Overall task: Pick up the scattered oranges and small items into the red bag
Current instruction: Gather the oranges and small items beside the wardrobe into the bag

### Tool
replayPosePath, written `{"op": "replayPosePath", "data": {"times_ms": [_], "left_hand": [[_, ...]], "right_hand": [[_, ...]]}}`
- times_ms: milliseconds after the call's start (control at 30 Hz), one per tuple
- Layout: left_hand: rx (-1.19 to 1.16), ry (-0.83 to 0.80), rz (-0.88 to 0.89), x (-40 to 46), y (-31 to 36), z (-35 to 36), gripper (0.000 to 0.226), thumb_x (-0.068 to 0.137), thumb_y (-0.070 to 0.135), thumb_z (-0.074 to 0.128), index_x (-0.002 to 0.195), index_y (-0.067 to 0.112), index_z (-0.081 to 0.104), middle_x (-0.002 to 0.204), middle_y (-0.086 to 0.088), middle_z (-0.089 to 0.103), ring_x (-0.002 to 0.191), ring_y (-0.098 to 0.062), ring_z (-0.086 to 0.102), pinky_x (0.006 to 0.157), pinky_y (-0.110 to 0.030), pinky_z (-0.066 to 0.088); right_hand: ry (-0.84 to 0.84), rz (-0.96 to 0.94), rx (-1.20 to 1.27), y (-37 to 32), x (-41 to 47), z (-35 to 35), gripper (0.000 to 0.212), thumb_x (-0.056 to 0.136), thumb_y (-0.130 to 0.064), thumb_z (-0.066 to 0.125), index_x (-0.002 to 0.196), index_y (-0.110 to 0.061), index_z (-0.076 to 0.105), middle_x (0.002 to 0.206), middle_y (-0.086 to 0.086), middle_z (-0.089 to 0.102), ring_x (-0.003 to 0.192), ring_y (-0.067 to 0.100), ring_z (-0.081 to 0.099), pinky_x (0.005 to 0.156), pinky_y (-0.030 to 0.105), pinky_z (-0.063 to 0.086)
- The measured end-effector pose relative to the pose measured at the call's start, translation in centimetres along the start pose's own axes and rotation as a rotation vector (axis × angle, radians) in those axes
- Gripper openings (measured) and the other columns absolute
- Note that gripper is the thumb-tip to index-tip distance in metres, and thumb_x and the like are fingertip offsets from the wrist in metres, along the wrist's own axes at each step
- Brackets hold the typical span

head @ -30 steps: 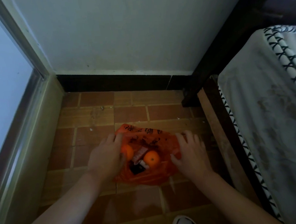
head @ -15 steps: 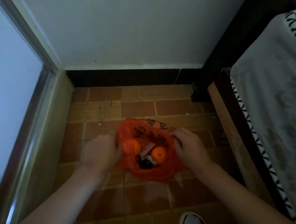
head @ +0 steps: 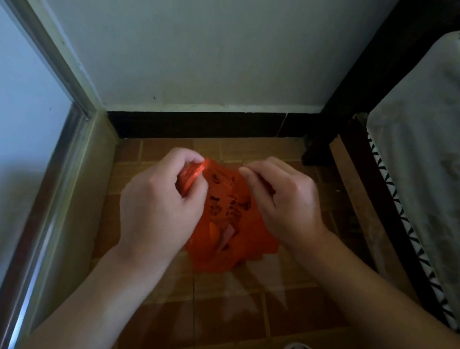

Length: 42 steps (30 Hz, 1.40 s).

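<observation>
Two bare hands were at the thin red plastic carrier bag (head: 228,223) with black printing, which sat on the brown tiled floor (head: 233,318) in the corner between the pale wall and the cloth-covered bed (head: 428,187). The left hand (head: 157,206) had its fingers curled around a bunched strip of the bag's top edge, pinching it at the upper left of the mouth. The right hand (head: 285,197) was curled at the opposite side of the mouth; a sliver of red showed under its fingers, so it seemed to grip the film there, though the contact itself was mostly hidden. Through the film a round orange (head: 213,231) and some flat small packets (head: 229,235) showed faintly near the bottom. The film looked soft, slick and easily torn, with no stiffness of its own, so it would likely sag and pull taut around whatever weight lay inside. The load seemed modest but lumpy, and the fruit could roll and shift the balance. The gathered top edges or handle loops seemed the sensible places to hold, both sides together, rather than the thin printed panel. No loose fruit was visible on the tiles, so the collecting appeared nearly complete.
</observation>
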<state>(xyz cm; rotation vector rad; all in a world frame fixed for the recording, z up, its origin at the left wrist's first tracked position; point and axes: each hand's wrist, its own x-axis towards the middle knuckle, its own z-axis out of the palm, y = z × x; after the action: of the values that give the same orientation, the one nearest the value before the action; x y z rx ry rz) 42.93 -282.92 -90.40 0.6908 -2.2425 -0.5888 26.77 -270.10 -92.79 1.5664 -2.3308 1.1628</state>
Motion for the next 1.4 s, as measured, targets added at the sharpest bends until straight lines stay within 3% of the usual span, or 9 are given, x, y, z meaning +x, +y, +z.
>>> {"op": "replayPosePath", "data": {"times_ms": [167,267,367,500,667,767,967,1167,1400], "left_hand": [[0.049,-0.171,-0.061,-1.0,-0.6,1.1,0.016,0.098,0.027,0.066,0.113,0.022,0.07,0.079,0.019,0.061,0.062,0.006,0.055,0.054,-0.005,0.035],[0.049,-0.214,-0.061,-1.5,-1.2,1.5,0.02,0.099,0.026,0.067,0.118,0.021,0.067,0.081,0.016,0.064,0.063,0.002,0.06,0.054,-0.004,0.035],[0.038,-0.151,-0.044,-1.0,-0.9,1.3,0.016,0.098,0.026,0.068,0.113,0.022,0.067,0.077,0.013,0.064,0.061,0.002,0.058,0.051,-0.01,0.04],[-0.011,-0.045,0.007,-0.2,-0.5,1.2,0.009,0.097,0.022,0.067,0.102,0.016,0.071,0.074,0.007,0.066,0.061,-0.007,0.06,0.049,-0.027,0.048],[-0.074,0.039,0.037,0.8,0.4,1.2,0.009,0.098,0.017,0.068,0.102,0.011,0.073,0.084,0.003,0.069,0.07,-0.01,0.064,0.061,-0.024,0.051],[-0.117,0.087,0.03,1.5,0.8,1.0,0.014,0.099,0.02,0.065,0.103,0.009,0.073,0.088,0.001,0.07,0.077,-0.013,0.068,0.068,-0.023,0.053],[-0.123,0.107,-0.02,2.0,0.8,0.6,0.014,0.097,0.02,0.065,0.102,0.01,0.073,0.083,0.001,0.07,0.075,-0.013,0.069,0.064,-0.029,0.056],[-0.11,0.071,-0.06,1.8,0.2,0.8,0.002,0.092,0.014,0.071,0.094,0.015,0.07,0.077,0.003,0.067,0.066,-0.014,0.066,0.055,-0.04,0.055],[-0.127,0.054,-0.056,2.5,1.0,1.6,0.003,0.091,0.012,0.072,0.093,0.014,0.069,0.074,0.003,0.065,0.065,-0.015,0.064,0.055,-0.04,0.053]], "right_hand": [[-0.284,0.191,-0.149,1.6,-0.6,0.8,0.025,0.095,-0.035,0.071,0.117,-0.024,0.072,0.108,-0.01,0.068,0.095,0.007,0.064,0.083,0.033,0.058],[-0.374,0.336,-0.102,1.9,-1.4,-0.7,0.047,0.09,-0.018,0.076,0.134,-0.029,0.063,0.124,-0.015,0.064,0.115,0.003,0.058,0.098,0.015,0.046],[-0.397,0.396,-0.248,2.3,-1.8,-2.3,0.063,0.09,-0.017,0.072,0.147,-0.03,0.05,0.136,-0.012,0.058,0.123,0.009,0.057,0.102,0.024,0.047],[-0.444,0.54,-0.566,3.4,-0.6,-4.1,0.019,0.096,-0.024,0.061,0.114,-0.026,0.062,0.102,-0.005,0.065,0.087,0.018,0.067,0.077,0.04,0.061],[-0.151,0.48,-0.026,2.4,0.5,-4.0,0.014,0.103,-0.025,0.06,0.112,-0.03,0.07,0.087,-0.012,0.068,0.072,0.004,0.068,0.064,0.032,0.062],[0.074,0.312,0.147,1.7,1.5,-3.6,0.019,0.104,-0.017,0.059,0.12,-0.021,0.069,0.101,-0.013,0.069,0.09,0.005,0.068,0.075,0.025,0.059],[-0.288,0.43,-0.114,2.4,0.6,-2.6,0.07,0.093,-0.017,0.071,0.153,-0.033,0.04,0.141,-0.011,0.051,0.132,0.007,0.05,0.108,0.034,0.049],[-0.268,0.56,-0.144,3.5,0.0,-6.0,0.004,0.097,-0.032,0.065,0.093,-0.032,0.066,0.075,-0.009,0.066,0.065,0.006,0.064,0.058,0.029,0.055],[-0.083,0.358,0.243,0.2,2.3,-4.5,0.023,0.099,-0.018,0.068,0.12,-0.028,0.071,0.094,-0.017,0.069,0.091,0.003,0.069,0.07,0.02,0.057]]}}
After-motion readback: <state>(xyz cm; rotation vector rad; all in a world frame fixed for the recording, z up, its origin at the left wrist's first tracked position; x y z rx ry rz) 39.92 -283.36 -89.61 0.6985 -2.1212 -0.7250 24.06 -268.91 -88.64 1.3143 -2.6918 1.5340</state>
